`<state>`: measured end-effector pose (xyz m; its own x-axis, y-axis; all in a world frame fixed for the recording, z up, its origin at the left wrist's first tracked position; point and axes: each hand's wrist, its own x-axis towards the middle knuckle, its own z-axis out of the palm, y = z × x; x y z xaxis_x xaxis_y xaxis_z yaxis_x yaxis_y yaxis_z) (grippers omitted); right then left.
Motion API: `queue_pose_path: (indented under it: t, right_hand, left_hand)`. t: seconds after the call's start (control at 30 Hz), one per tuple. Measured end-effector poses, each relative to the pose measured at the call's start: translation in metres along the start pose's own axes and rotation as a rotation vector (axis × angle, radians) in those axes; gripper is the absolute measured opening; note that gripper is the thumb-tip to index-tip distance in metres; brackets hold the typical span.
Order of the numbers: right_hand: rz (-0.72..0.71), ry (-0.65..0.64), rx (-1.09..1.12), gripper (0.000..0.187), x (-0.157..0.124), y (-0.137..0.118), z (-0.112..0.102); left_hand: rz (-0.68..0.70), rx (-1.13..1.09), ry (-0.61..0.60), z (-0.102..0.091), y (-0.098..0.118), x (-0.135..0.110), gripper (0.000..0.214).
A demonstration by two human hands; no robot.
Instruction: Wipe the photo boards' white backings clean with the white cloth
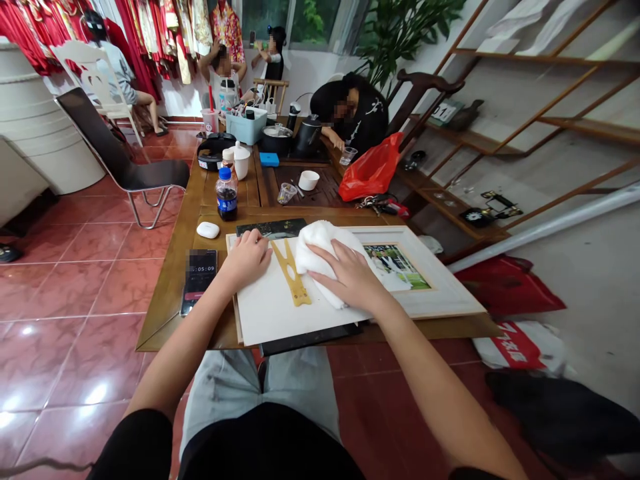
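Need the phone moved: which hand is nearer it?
Left. The left hand lies just beside the phone; the right hand is farther away, on the white cloth.

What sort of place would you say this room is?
Probably a wedding photo studio or costume shop: red robes hang along the wall, and a framed photo of a couple in white lies on the wooden table.
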<state>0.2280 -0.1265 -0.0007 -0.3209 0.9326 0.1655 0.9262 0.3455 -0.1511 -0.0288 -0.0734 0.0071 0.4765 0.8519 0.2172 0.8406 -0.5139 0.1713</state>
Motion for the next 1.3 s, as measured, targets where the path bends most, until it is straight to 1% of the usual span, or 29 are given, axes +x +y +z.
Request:
queue_pose_path:
  t: [0.1, 0.2, 0.3, 0.53, 0.63, 0.73, 0.83, 0.93, 1.03, 1.1, 1.17, 1.3]
  right_hand:
    - [-0.012, 0.017, 0.012, 0.062, 0.017, 0.002, 0.002]
    - [-0.017, 0.057, 0.01, 0.062, 0.016, 0.001, 0.006]
    - [-0.023, 0.096, 0.006, 0.061, -0.003, -0.001, 0.009]
    - [-0.037, 0.135, -0.014, 0.061, -0.067, -0.006, 0.01]
    - [-0.033, 0.109, -0.037, 0.061, -0.075, -0.007, 0.007]
    - [-0.017, 0.047, -0.038, 0.061, -0.062, -0.005, 0.004]
    - [0.01, 0.009, -0.013, 0.063, -0.033, -0.001, 0.004]
    - [0.018, 0.025, 0.015, 0.064, -0.002, 0.001, 0.005]
    - [0.015, 0.046, 0.02, 0.064, 0.017, 0.001, 0.006]
    - [0.025, 0.053, 0.003, 0.063, 0.02, 0.0, 0.007]
    - [0.033, 0.059, -0.016, 0.063, 0.015, -0.002, 0.007]
    - [0.01, 0.076, -0.012, 0.062, -0.01, -0.004, 0.006]
  left_hand:
    - [-0.015, -0.006, 0.002, 0.001, 0.0, 0.0, 0.035]
    - [-0.036, -0.005, -0.003, 0.001, 0.001, -0.001, 0.035]
    - [-0.057, -0.01, -0.006, 0.0, 0.004, -0.001, 0.036]
    - [-0.069, -0.01, -0.014, -0.002, 0.006, -0.001, 0.037]
    - [-0.051, -0.012, -0.016, -0.002, 0.005, -0.001, 0.037]
    - [-0.027, -0.019, -0.011, -0.001, 0.003, 0.0, 0.035]
    - [-0.012, -0.02, 0.002, 0.0, 0.001, 0.0, 0.033]
    - [-0.006, -0.023, 0.012, 0.001, 0.0, 0.0, 0.032]
    - [-0.019, -0.023, 0.004, 0.0, 0.001, -0.001, 0.032]
    - [-0.036, -0.017, 0.001, 0.0, 0.002, -0.001, 0.033]
    - [-0.052, -0.017, 0.003, -0.001, 0.004, -0.001, 0.034]
    - [-0.073, -0.019, 0.001, 0.0, 0.005, -0.001, 0.035]
